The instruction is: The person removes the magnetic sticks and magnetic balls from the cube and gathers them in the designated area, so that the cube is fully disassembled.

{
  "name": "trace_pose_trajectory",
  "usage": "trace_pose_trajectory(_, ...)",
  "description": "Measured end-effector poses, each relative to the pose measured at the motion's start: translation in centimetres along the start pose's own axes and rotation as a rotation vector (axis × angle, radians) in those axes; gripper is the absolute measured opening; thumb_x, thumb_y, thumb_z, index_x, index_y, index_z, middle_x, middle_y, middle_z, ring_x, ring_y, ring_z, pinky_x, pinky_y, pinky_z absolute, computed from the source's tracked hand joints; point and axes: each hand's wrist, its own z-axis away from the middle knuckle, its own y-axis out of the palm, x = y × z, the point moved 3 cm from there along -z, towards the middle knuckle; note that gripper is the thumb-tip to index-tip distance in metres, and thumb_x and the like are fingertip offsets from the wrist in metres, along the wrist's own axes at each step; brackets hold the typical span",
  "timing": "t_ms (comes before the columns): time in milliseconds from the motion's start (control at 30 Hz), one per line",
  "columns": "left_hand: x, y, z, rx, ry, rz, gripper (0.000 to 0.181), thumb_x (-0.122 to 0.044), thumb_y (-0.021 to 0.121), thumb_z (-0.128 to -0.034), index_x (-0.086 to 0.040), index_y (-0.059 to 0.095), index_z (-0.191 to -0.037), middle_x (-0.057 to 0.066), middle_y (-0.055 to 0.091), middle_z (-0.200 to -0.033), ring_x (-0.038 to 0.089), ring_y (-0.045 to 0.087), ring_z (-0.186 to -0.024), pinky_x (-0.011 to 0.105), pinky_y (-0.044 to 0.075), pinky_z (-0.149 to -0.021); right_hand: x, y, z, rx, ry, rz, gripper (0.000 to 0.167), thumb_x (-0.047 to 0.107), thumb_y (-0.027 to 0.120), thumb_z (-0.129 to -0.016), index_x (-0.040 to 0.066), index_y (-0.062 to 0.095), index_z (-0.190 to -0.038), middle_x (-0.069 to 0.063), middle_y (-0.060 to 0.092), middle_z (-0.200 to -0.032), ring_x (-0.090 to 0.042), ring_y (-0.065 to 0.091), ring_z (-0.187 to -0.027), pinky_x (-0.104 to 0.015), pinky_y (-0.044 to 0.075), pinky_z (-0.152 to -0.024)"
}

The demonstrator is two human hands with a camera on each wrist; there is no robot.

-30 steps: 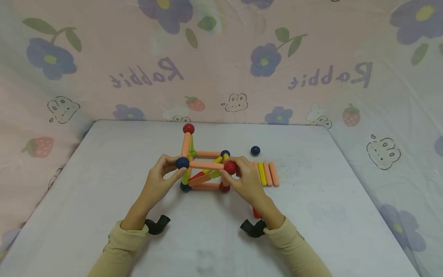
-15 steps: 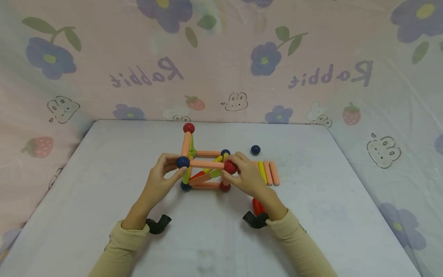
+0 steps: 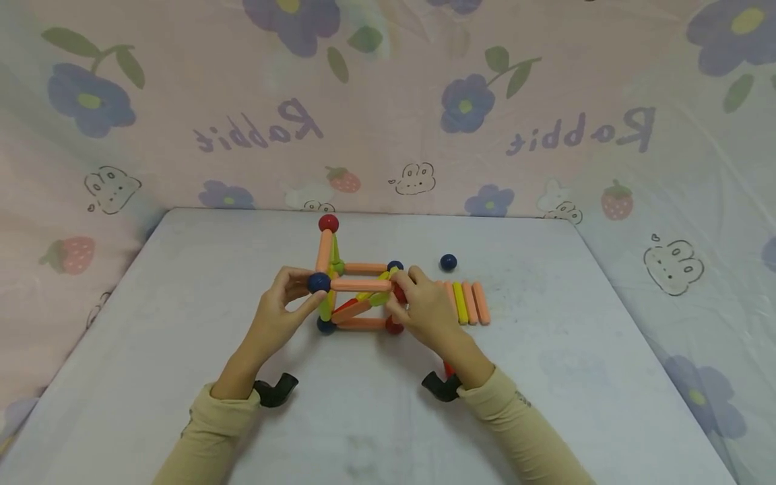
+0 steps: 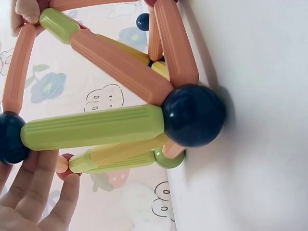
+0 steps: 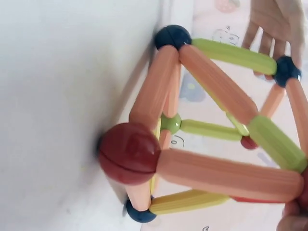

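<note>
A frame of coloured sticks and balls stands on the table. My left hand (image 3: 277, 322) pinches the blue ball (image 3: 319, 283) at its upper front-left corner. My right hand (image 3: 433, 313) grips the upper front-right red ball (image 3: 399, 292), mostly covered by the fingers. A peach stick (image 3: 362, 285) spans these two balls. From the lower blue ball (image 4: 194, 115) a peach stick (image 4: 120, 65) slants up, with a green stick (image 5: 278, 143) continuing it to the gripped red ball in the right wrist view. A red ball (image 3: 329, 223) tops the back-left corner.
Right of the frame lie a loose blue ball (image 3: 448, 262) and a row of peach and yellow sticks (image 3: 462, 303). A red stick (image 3: 448, 368) is partly hidden by the right forearm. Black curved pieces (image 3: 277, 390) sit at both wrists. Patterned cloth hangs behind the table.
The right fingers have shifted left and now cover more of the red ball. The slanted sticks' green end sits slightly higher. My left hand has barely moved.
</note>
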Motion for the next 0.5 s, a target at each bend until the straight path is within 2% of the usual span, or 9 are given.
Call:
trace_pose_trajectory(100,0.10,0.02,0.02,-0.003,-0.007,0.008,0.036,-0.015,0.064,-0.0926,-0.002,0.049,-0.122,0.012,0.062,-0.122,-0.009,0.055,-0.102,0.039,0.051,-0.102,0.27,0.14,-0.07,-0.039,-0.028,0.044,0.018,0.018,0.060,-0.083,0.006,0.058,-0.096,-0.005,0.050,-0.074,-0.007,0.036,-0.052,-0.012,0.028,-0.046)
trace_pose_trajectory(267,0.10,-0.03,0.02,0.000,-0.016,0.011,0.036,-0.016,0.065,-0.0924,-0.001,0.049,-0.121,0.013,0.062,-0.122,-0.012,0.054,-0.102,0.039,0.050,-0.102,0.28,0.19,-0.15,-0.056,-0.045,0.058,0.018,0.016,0.062,-0.082,0.003,0.055,-0.094,-0.006,0.054,-0.074,-0.008,0.042,-0.052,-0.013,0.037,-0.046)
trace_pose_trajectory(500,-0.02,-0.13,0.00,0.005,-0.027,0.004,0.037,-0.016,0.065,-0.0923,-0.001,0.049,-0.122,0.013,0.062,-0.123,-0.014,0.053,-0.101,0.021,0.049,-0.101,0.11,0.11,-0.36,-0.077,-0.078,0.049,0.017,0.014,0.062,-0.081,0.003,0.052,-0.089,-0.006,0.054,-0.072,-0.008,0.042,-0.051,-0.012,0.035,-0.044)
